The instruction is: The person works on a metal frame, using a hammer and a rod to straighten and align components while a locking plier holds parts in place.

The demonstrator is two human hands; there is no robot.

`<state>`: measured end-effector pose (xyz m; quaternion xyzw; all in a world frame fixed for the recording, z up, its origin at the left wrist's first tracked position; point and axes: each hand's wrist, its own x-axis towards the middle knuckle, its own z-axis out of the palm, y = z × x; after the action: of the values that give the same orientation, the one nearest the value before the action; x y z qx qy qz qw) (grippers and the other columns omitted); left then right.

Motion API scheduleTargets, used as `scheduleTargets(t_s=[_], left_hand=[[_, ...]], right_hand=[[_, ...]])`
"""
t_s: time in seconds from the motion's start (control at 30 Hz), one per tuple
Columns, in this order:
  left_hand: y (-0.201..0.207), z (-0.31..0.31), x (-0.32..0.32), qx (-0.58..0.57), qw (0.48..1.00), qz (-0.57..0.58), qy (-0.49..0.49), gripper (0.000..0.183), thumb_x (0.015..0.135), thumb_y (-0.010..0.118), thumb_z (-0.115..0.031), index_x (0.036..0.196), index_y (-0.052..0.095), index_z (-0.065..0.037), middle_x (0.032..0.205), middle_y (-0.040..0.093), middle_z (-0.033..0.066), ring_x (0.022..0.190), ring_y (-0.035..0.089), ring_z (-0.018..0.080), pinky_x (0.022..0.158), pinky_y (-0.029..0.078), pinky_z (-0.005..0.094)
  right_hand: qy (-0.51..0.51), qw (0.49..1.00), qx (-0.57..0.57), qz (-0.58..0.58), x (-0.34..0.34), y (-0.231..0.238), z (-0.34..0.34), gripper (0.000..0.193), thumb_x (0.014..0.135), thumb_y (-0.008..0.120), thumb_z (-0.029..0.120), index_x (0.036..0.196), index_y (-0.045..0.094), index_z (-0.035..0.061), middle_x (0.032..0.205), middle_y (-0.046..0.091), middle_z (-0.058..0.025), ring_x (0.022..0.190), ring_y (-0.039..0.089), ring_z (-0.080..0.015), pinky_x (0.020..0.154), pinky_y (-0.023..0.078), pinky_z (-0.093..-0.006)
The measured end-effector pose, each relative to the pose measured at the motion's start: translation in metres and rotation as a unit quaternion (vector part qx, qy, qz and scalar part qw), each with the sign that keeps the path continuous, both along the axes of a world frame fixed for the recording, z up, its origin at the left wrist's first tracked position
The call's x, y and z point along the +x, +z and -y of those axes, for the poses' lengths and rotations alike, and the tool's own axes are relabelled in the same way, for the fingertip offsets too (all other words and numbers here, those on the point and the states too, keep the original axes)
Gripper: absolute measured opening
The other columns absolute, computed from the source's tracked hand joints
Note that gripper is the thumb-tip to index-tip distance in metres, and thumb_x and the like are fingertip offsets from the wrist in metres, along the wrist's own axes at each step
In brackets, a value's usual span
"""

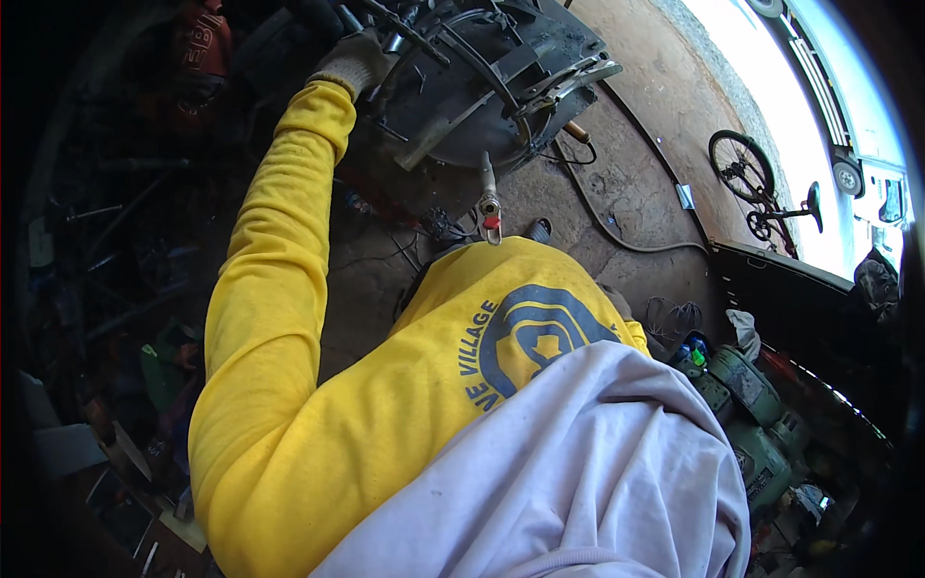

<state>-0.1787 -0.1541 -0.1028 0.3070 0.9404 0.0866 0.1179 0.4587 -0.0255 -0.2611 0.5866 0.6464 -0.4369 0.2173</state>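
Note:
My left hand [355,64], in a pale knit work glove, reaches out to the dark metal worktable [462,125]. Its fingers appear curled beside a short shiny metal tube [393,42]; what lies inside the grip is hidden. Curved cables or rods [477,58] cross the tabletop just right of the glove. A long-jawed metal clamp [568,85] rests at the table's right side, and a flat metal bar [424,144] sticks out over the near edge. Below that edge is a metal fitting with a red lever [491,223], close to my yellow shirt. My right hand is out of sight.
A hose [636,247] curves over the concrete floor. At the right stand a bicycle [761,188] and, outside, a pale truck [848,144]. A green machine [756,433] sits at the lower right. Dark clutter [116,222] fills the left side.

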Motion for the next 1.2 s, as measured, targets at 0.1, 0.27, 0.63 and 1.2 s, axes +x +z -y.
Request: scheduleTargets(t_s=[0.1, 0.27, 0.63, 1.2], left_hand=[[0.013, -0.006, 0.001, -0.027, 0.998, 0.030, -0.045, 0.058, 0.092, 0.064, -0.047, 0.130, 0.064, -0.003, 0.120, 0.071, 0.0257, 0.117, 0.067, 0.0387, 0.102, 0.052, 0.0478], [0.011, 0.048, -0.002, 0.116, 0.979, 0.164, -0.044, 0.044, 0.096, 0.059, -0.036, 0.123, 0.067, -0.002, 0.108, 0.073, 0.0186, 0.099, 0.071, 0.0336, 0.091, 0.054, 0.0437], [0.052, 0.174, 0.118, 0.374, 0.836, 0.374, 0.146, 0.047, 0.100, 0.058, -0.029, 0.141, 0.055, -0.006, 0.088, 0.065, 0.0038, 0.066, 0.059, 0.0086, 0.058, 0.049, 0.0228], [0.144, 0.019, 0.163, 0.504, 0.783, -0.015, -0.365, 0.026, 0.094, 0.075, -0.015, 0.115, 0.066, -0.004, 0.098, 0.069, 0.0086, 0.080, 0.072, 0.0217, 0.074, 0.062, 0.0331]], right_hand=[[0.028, 0.996, 0.012, 0.082, 0.014, -0.011, 0.008, 0.071, 0.099, 0.047, 0.060, 0.135, 0.065, 0.0007, 0.137, 0.063, -0.0276, 0.134, 0.056, -0.0411, 0.111, 0.043, -0.0423], [-0.007, 1.000, -0.012, -0.005, -0.031, 0.029, 0.000, 0.063, 0.100, 0.051, 0.054, 0.130, 0.067, 0.0015, 0.119, 0.069, -0.0217, 0.105, 0.065, -0.0331, 0.091, 0.051, -0.0406], [-0.153, 0.952, 0.027, -0.264, -0.103, 0.044, -0.045, 0.041, 0.103, 0.062, 0.032, 0.127, 0.065, -0.0002, 0.097, 0.071, -0.0079, 0.079, 0.067, -0.0161, 0.069, 0.055, -0.0309], [0.001, 0.718, 0.051, -0.694, -0.324, 0.301, -0.023, 0.026, 0.109, 0.053, 0.023, 0.123, 0.056, 0.0019, 0.088, 0.064, -0.0046, 0.072, 0.064, -0.0111, 0.061, 0.053, -0.0243]])
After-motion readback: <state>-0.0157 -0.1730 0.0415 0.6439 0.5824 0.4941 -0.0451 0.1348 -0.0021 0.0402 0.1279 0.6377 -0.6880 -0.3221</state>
